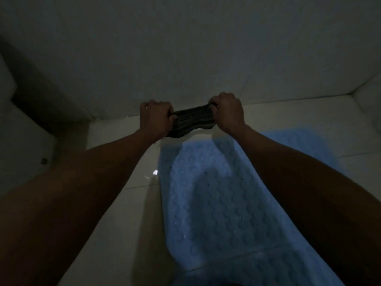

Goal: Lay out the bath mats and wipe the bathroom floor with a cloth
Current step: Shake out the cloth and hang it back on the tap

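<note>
1. The wall [185,48] fills the upper half of the frame, pale and plain, meeting the floor along a line across the middle. The light is dim and most surfaces are hard to read.
2. The floor [127,213] is pale tile running down the lower half; a small bright glint sits left of centre, with wet-looking streaks beside it.
3. The mat [216,203] lies flat on the floor in the lower centre and right, light blue with a bumpy texture and small holes. Its long axis runs from the bottom edge of the frame up toward the wall. Both forearms cover its sides, and the bottom edge cuts it off.
4. Both forearms reach in from the lower corners and converge toward the centre, stretched well forward.
5. A dark fixture [31,100] at the upper left cannot be made out.
6. The cloth [190,120] is dark and ribbed, held at the frame's centre above the mat's far end, near the base of the wall. It is stretched into a band, long axis left to right.
7. The left hand [155,118] is fisted, back up, fingers curled tight on the cloth's left end.
8. The right hand [226,112] is likewise clenched on the right end, knuckles toward the wall.
</note>
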